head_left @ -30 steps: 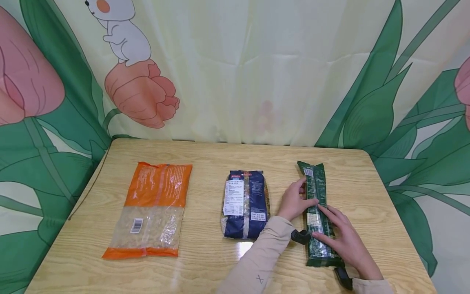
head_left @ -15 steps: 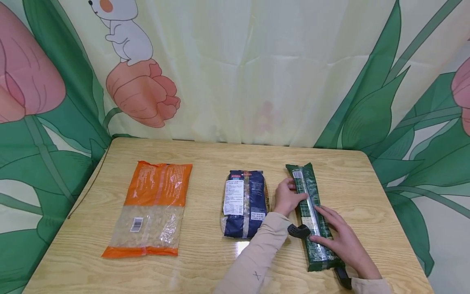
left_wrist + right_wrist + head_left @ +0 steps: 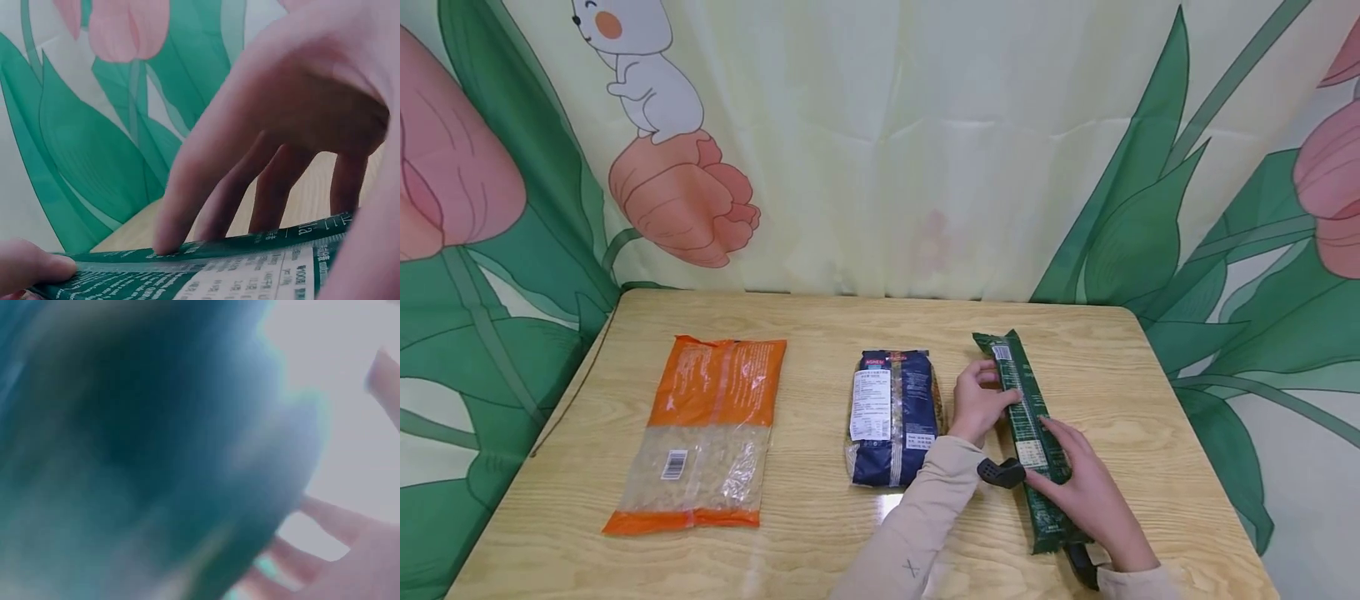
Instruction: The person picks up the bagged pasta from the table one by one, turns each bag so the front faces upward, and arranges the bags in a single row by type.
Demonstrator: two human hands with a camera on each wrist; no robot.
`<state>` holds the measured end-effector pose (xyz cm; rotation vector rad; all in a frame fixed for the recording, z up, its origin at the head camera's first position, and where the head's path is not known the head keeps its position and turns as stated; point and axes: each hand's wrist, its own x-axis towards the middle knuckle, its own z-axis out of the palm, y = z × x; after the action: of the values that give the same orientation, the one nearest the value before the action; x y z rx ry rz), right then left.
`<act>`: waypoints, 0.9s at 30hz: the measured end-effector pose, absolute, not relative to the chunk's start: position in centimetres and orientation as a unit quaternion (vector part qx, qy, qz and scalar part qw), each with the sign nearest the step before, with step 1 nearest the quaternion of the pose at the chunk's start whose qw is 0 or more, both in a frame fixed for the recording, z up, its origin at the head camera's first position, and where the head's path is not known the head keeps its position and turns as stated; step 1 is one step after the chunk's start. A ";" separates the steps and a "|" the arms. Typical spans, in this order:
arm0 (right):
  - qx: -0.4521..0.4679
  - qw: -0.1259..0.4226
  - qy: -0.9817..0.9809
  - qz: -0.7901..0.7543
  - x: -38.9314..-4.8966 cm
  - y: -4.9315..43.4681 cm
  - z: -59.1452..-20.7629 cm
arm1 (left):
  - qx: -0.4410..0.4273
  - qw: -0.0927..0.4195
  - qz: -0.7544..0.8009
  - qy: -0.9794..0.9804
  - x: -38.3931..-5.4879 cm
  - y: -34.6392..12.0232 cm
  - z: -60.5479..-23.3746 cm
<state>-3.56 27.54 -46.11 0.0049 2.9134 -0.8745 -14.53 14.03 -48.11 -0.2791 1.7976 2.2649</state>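
Left hand (image 3: 979,410): pinching left edge of green packet (image 3: 1032,437) | Right hand (image 3: 1093,490): gripping its nearer half, thumb and fingers astride | Packet: right side of desk (image 3: 808,500), near blue bag (image 3: 897,421) (orange bag (image 3: 718,383) farther left)

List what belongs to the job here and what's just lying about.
In use:
long dark-green plastic packet, with the left hand and right hand on it

Lying about:
orange-and-clear plastic bag
dark-blue plastic bag with white labels
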 end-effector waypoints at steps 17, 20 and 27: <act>0.022 -0.005 0.959 -0.281 -4.3 26.4 -45.8 | -0.070 0.144 0.789 0.593 -14.2 13.7 -47.5; 0.021 -0.010 0.955 -0.296 -4.4 26.6 -45.9 | -0.055 0.153 0.794 0.585 -14.3 13.4 -47.6; 0.049 0.018 0.923 -0.382 -4.3 27.0 -45.8 | -0.032 0.184 0.810 0.556 -14.1 12.8 -48.0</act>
<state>-4.32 27.01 -45.83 0.1537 2.8672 -1.1858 -14.15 12.80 -48.02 -0.0914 1.5684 2.2831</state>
